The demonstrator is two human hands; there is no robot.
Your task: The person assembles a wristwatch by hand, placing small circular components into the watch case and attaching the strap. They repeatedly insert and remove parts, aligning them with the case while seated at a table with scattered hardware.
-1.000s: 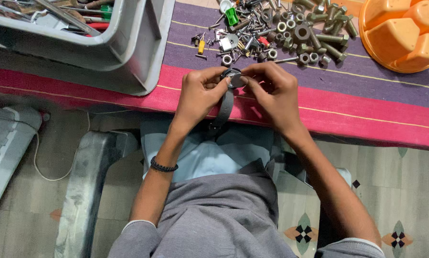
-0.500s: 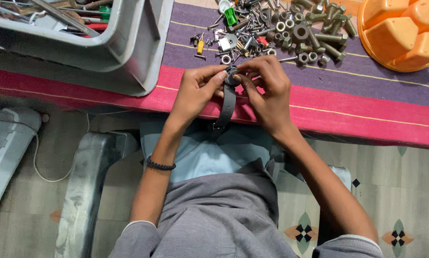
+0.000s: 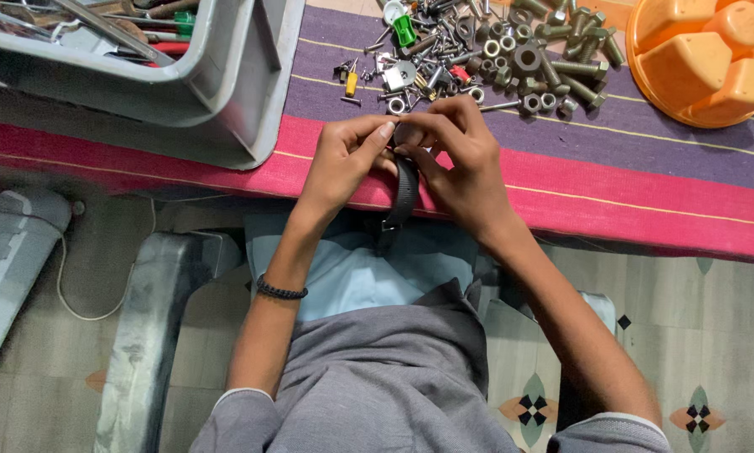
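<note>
At the table's near edge, on the pink stripe of the cloth (image 3: 645, 197), both hands meet over a small metal part (image 3: 408, 134) w/ a dark strap (image 3: 405, 189) hanging from it, down past the edge toward the lap. Left hand (image 3: 343, 164) has thumb and forefinger pinched at the part's left side; right hand (image 3: 465, 159) curls round from the right, fingertips closed on the same piece, so the two hands are pressed close together w/ almost no gap. Compared w/ a sec ago the hands sit about the same place along the near edge, but the strap now hangs straighter and shows more of its length incl. a small buckle-like bit near its lower end (earlier it was bunched and half hidden behind the fingers). The right-hand fingers have also closed in tighter over the top. Judging from that, the fiddling is at the join of strap and metal part, and the grip looks more settled than before; can't tell exactly what the part is, too small and covered. Farther back, toward the table's far edge, lies a loose pile of nuts and bolts (image 3: 519, 59) w/ a green plastic piece (image 3: 404, 31) and a yellow one (image 3: 352, 82). A grey plastic bin (image 3: 242, 84) of tools sits at the far left corner, an orange moulded tray (image 3: 712, 59) at the far right corner. A dark bead bracelet (image 3: 280, 291) is on the left wrist.
</note>
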